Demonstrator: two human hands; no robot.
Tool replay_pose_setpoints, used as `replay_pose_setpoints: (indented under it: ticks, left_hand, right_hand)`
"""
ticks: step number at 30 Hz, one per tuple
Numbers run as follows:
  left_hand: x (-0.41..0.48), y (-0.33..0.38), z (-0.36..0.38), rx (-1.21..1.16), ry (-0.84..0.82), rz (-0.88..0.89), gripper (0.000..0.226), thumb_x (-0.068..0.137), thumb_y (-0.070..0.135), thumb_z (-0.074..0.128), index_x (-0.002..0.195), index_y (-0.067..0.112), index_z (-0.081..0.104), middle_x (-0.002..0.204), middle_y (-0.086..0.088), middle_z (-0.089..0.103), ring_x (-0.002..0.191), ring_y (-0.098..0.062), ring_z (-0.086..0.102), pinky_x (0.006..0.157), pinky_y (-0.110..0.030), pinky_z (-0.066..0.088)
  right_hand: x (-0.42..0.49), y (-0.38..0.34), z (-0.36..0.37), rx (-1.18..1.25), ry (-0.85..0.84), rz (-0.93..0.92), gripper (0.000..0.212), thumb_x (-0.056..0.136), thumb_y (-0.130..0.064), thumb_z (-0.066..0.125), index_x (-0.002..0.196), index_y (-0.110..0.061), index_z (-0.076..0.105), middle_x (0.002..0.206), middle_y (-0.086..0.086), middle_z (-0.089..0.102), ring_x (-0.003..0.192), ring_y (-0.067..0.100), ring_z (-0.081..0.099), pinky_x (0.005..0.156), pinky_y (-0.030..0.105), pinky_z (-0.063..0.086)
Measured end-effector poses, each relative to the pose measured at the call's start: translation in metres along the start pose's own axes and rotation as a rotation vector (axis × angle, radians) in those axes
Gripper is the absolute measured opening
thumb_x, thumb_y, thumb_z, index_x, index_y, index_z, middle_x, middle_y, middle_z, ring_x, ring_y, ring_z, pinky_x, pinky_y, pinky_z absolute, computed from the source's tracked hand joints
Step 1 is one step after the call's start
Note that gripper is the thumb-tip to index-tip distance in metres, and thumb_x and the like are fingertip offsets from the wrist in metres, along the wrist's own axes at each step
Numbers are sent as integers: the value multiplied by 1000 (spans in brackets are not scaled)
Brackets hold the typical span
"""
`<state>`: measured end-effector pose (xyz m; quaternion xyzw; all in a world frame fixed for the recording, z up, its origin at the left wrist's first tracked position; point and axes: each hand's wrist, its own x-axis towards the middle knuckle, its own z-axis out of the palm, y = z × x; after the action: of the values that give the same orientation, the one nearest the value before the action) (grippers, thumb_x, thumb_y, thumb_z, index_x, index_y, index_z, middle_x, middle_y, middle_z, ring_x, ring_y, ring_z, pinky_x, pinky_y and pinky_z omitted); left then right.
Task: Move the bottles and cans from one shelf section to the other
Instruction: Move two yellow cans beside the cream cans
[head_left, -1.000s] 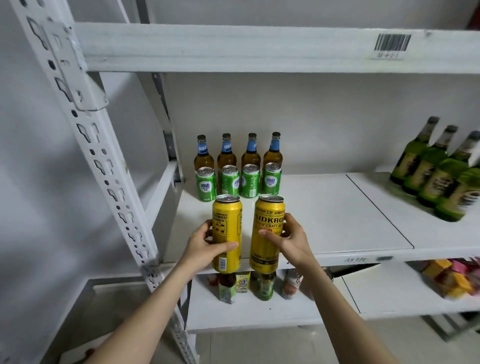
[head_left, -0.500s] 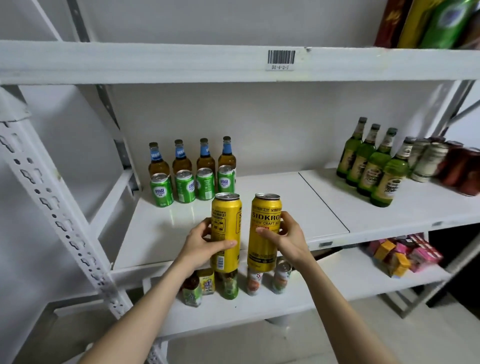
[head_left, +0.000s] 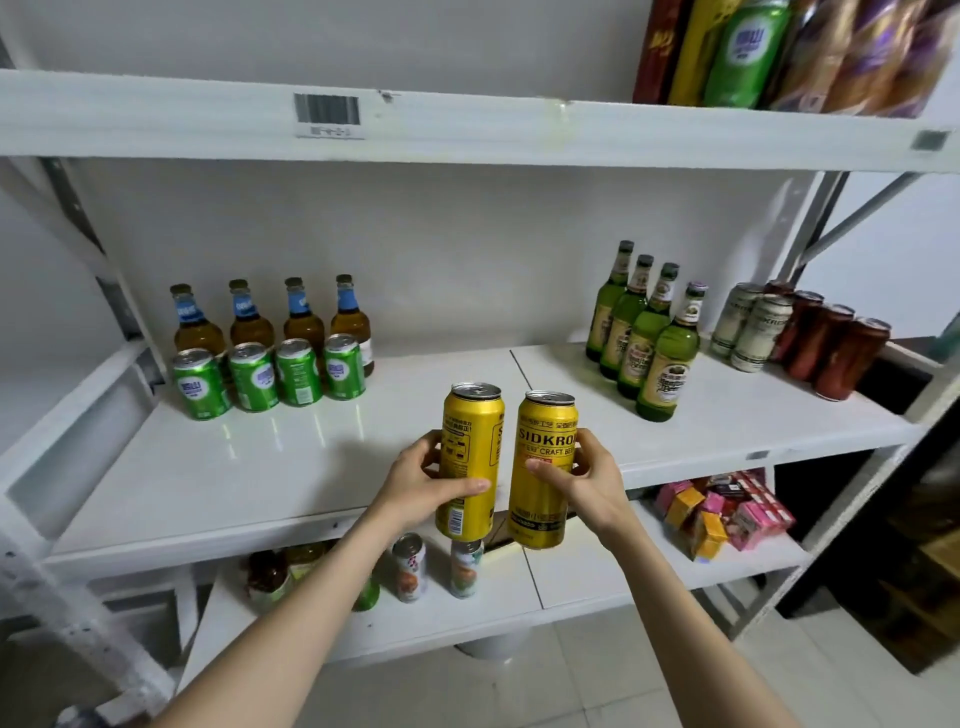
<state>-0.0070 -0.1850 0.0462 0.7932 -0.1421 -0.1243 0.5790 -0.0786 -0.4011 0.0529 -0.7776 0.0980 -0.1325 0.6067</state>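
Fingers (head_left: 430, 452) of our left hand (head_left: 415, 488) and right hand (head_left: 597, 483) curl round one can each.
Left can (head_left: 470, 431) and right can (head_left: 543, 514) hang upright, nearer than and left of the green bottles (head_left: 649, 343); we judge them full, stiff, slick: hold mid-body.

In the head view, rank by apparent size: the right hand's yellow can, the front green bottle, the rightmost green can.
1. yellow can in the right hand; its nearness to the camera inflates it
2. front green bottle
3. rightmost green can
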Motion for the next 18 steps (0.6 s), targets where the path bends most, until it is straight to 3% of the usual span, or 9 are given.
replay_pose_setpoints:
  ticks: [3,6,12,16,18]
  left_hand:
    - [23,10,36,1,-42,23,57,61,35,90,104,43,53,113,11,64,109,-16,61,86,-33,52]
    - [47,19,70,11,-90,32,61,54,44,91,102,46,53,114,10,64,109,-15,61,90,-38,54]
    - [84,46,151,9,-143,55,62,63,37,89,111,42,50,118,8,61,110,-15,59,89,-36,52]
    - [99,61,212,-4,-134,40,67,64,34,88,119,36,48,118,8,60,112,-16,57,90,-34,50]
    - [102,68,242,-16,-122,37,66,66,34,87,118,37,48,115,10,60,107,-13,58,87,-32,51]
  right_hand:
    - [10,11,-38,16,48,-4,56,65,-43,78,114,-23,58,103,0,70,97,16,64,74,32,55]
    - [20,23,-75,23,98,-3,63,64,-45,76,119,-22,58,105,-1,69,99,14,63,73,29,52]
    - [44,55,-159,56,150,21,56,68,-43,83,116,-29,58,106,0,70,102,21,65,84,43,57]
    - [56,69,-221,40,143,12,43,80,-26,79,117,-21,57,104,-1,68,98,14,64,68,22,53]
    - [63,77,-250,31,135,11,42,80,-26,79,115,-21,58,102,-1,69,97,15,64,70,26,54]
